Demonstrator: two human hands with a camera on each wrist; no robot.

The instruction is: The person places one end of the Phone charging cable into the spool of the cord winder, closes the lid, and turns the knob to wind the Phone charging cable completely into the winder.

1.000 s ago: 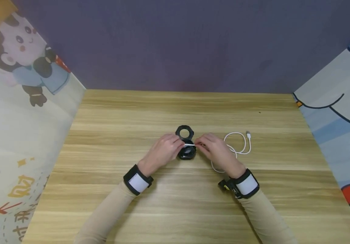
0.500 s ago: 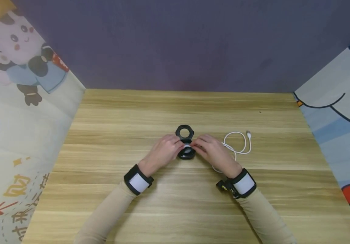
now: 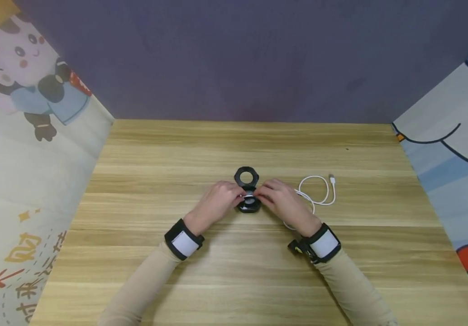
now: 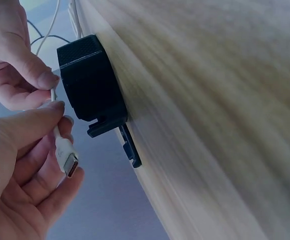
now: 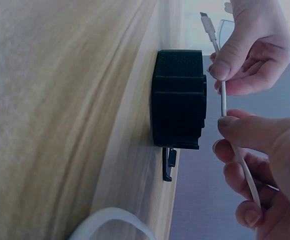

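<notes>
My left hand [image 3: 216, 200] pinches a white charging cable [image 5: 223, 100] just behind its USB-C plug [image 4: 69, 162], which pokes out past the fingers. A short way along, my right hand [image 3: 284, 202] pinches the same cable between thumb and fingers. The short stretch between the hands runs over a small black octagonal case [image 3: 249, 207], whose ring-shaped lid [image 3: 239, 179] is swung back on the far side. Both wrist views show the case resting on the table, with the cable held a little above it. The hands partly cover the case in the head view.
To the right, the rest of the cable lies in loose loops on the wooden table [image 3: 169, 167], ending in a USB-A plug [image 3: 332, 179]. A dark wall [image 3: 254, 63] stands behind the table, with printed cartoon walls on both sides.
My right hand has shifted left along the cable toward my left hand, so less cable shows between them. The left hand and the black case stay almost where they were.
</notes>
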